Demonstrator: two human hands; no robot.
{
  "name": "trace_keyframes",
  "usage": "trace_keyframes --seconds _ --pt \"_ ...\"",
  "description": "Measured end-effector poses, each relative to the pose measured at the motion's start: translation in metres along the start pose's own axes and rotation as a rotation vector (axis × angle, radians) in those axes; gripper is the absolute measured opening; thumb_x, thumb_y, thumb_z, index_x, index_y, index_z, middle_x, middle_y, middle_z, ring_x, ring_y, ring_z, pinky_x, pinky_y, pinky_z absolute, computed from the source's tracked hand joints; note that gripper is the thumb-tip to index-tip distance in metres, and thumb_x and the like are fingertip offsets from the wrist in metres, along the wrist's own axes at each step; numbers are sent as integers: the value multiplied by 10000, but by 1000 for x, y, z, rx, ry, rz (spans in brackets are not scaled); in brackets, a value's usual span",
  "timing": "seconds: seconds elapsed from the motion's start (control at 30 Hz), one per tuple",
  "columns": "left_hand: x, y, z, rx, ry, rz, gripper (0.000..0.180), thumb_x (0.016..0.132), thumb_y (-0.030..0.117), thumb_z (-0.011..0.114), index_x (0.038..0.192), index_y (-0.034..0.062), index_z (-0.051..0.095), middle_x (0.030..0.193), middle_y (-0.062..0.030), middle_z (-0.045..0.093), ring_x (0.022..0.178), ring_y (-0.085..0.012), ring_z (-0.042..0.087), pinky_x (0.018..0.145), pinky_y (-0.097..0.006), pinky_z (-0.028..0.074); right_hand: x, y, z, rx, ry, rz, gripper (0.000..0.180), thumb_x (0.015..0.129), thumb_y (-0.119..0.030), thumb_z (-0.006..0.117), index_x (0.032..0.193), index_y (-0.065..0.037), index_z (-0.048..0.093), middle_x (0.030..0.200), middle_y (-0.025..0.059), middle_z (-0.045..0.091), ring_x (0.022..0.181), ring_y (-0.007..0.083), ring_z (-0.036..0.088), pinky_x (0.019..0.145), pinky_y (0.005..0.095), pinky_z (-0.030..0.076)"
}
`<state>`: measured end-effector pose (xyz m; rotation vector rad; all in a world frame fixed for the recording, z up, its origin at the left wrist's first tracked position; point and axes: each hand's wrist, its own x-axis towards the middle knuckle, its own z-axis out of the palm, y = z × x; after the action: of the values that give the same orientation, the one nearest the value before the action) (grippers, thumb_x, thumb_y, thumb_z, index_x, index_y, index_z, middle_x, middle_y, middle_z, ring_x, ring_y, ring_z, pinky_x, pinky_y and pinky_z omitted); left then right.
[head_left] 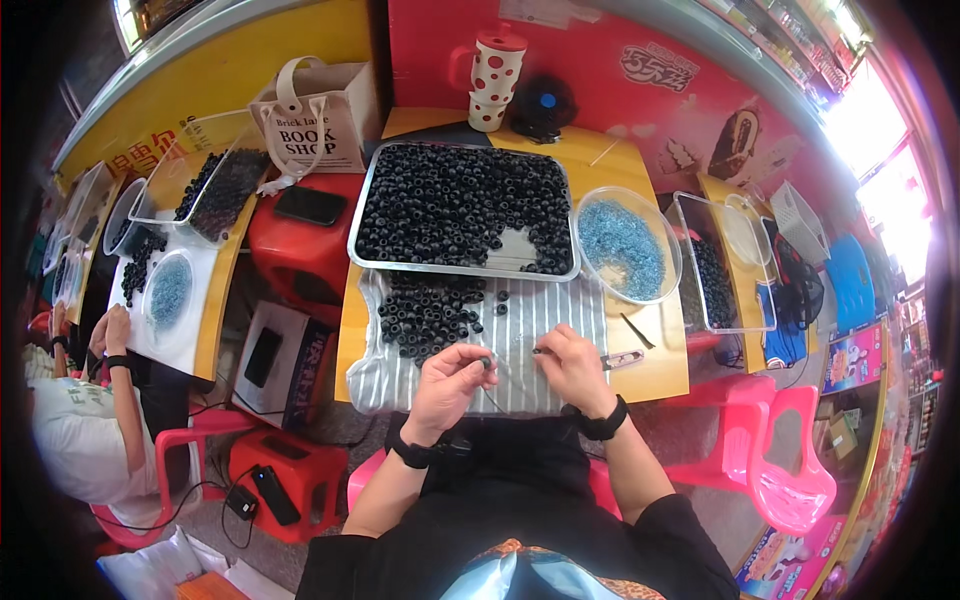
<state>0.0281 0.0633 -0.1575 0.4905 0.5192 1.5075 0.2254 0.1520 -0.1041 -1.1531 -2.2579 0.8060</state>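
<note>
Over a grey-and-white striped cloth [560, 310], my left hand [447, 392] pinches a small black ring-shaped part [487, 362] between thumb and fingertips. Just to its right, my right hand [575, 372] is closed in a pinch; a tiny dark thing shows at its fingertips, too small to name. Beyond my left hand lies a loose pile of black ring-shaped parts [425, 315] on the cloth. Behind it a clear tray [460, 269] holds many more. A round clear tub [678, 265] of small light-blue pieces stands to the right of the tray.
Right of my right hand lie a dark, thin tool [637, 331] and a small metal-ended tool [622, 359]. A spotted tumbler [496, 80] and a black fan-like object [543, 106] stand at the back. Another person [90, 430] works at the left table. A pink chair [790, 480] is right.
</note>
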Motion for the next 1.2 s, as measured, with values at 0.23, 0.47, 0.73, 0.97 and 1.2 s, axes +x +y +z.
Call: trace_keyframes --seconds 0.23,0.47,0.73,0.97,1.2 --pt "0 2 -2 29 18 -8 179 933 32 568 1104 -1 609 985 -109 663 850 -184 654 738 -269 519 2 -16 8 -204 -75 -88 90 777 -82 652 855 -49 621 806 134 582 719 360 597 625 431 474" --pt "1 1 -3 1 7 -22 185 929 37 578 1106 -4 609 991 -100 662 856 -186 654 736 -268 517 24 -23 8 -192 9 -56 75 778 -86 646 831 -48 609 818 146 554 770 365 588 645 453 466" --pt "1 0 -3 -19 10 -13 187 927 30 588 1108 -8 618 1004 -69 654 876 -161 638 773 -274 509 17 -30 8 260 -101 5 63 784 -11 651 831 3 611 769 113 595 701 233 626 608 337 483" --pt "-1 4 5 -53 60 -7 179 933 37 578 1101 -13 619 978 -82 663 837 -140 652 799 -290 538 5 -52 18 425 -86 -15 70 800 0 670 847 21 624 738 84 592 611 127 571 548 263 442" --pt "-2 3 1 -56 -10 5 164 919 36 608 1077 -2 629 946 -53 644 829 -129 621 744 -261 512 0 -51 21 474 -85 11 69 820 -18 672 852 17 621 715 80 603 601 118 556 538 268 433"
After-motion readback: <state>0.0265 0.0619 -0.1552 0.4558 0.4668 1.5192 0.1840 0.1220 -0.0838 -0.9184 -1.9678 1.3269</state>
